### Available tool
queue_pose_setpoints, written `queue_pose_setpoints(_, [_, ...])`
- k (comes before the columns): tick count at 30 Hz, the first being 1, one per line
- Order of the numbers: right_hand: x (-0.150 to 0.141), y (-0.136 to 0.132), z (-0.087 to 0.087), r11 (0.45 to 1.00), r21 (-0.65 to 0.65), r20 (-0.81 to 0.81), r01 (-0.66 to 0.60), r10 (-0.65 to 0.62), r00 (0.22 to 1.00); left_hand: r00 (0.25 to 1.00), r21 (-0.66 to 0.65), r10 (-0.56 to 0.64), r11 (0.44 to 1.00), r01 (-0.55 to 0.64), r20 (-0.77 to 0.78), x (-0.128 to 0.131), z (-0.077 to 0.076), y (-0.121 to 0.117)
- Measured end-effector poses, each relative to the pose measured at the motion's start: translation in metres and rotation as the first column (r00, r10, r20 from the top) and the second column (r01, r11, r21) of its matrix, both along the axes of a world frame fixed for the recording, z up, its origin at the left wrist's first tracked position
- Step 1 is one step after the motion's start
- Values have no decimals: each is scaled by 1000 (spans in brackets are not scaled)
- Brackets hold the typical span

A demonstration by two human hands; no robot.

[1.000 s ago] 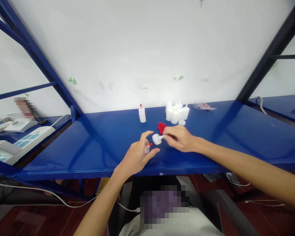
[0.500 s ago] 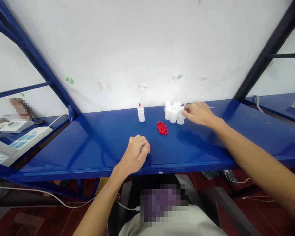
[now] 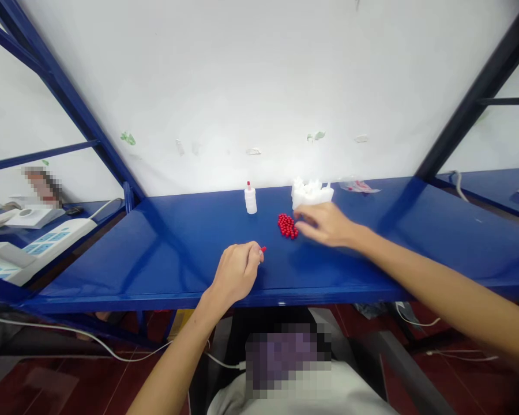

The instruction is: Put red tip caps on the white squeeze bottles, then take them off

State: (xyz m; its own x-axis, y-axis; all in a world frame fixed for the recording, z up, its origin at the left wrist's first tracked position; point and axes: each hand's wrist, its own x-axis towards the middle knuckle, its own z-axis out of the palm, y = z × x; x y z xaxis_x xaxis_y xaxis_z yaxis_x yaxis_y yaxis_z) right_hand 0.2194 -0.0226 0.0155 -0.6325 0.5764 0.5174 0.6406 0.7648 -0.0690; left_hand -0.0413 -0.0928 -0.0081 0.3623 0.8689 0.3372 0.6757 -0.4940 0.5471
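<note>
My left hand (image 3: 239,268) is closed near the front of the blue table, around a small white bottle with a red tip (image 3: 263,249). Only the tip and a bit of white show past the fingers. Beside the cluster of small red caps (image 3: 287,226), my right hand (image 3: 322,223) hovers with thumb and forefinger apart, slightly blurred; I see nothing between them. Behind it stands a group of white squeeze bottles (image 3: 312,193), partly covered by the hand. A single white bottle with a red cap (image 3: 251,200) stands upright to the left, towards the wall.
The blue table (image 3: 177,242) runs along a white wall. A clear plastic bag with something red in it (image 3: 358,186) lies at the back right. On the left, beyond a blue metal post (image 3: 106,155), is a white power strip (image 3: 52,245).
My right hand has come from the white bottles towards me and left, to the red caps. My left hand has turned slightly, showing more of the red tip.
</note>
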Motion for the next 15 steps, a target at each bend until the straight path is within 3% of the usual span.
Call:
queue_pose_setpoints(4, [-39, -19, -14, 966, 62, 206, -251, 233, 950, 992, 63, -125, 990, 125, -13, 0, -1, -2])
queue_pose_setpoints(10, [-44, -24, -18, 913, 234, 347, -333, 242, 906, 973, 79, -199, 975, 209, -118, 3, -1, 0])
queue_pose_setpoints(15, [-43, -26, -17, 940, 79, 243, -332, 305, 921, 960, 102, -239, 962, 255, -146, 3, -2, 2])
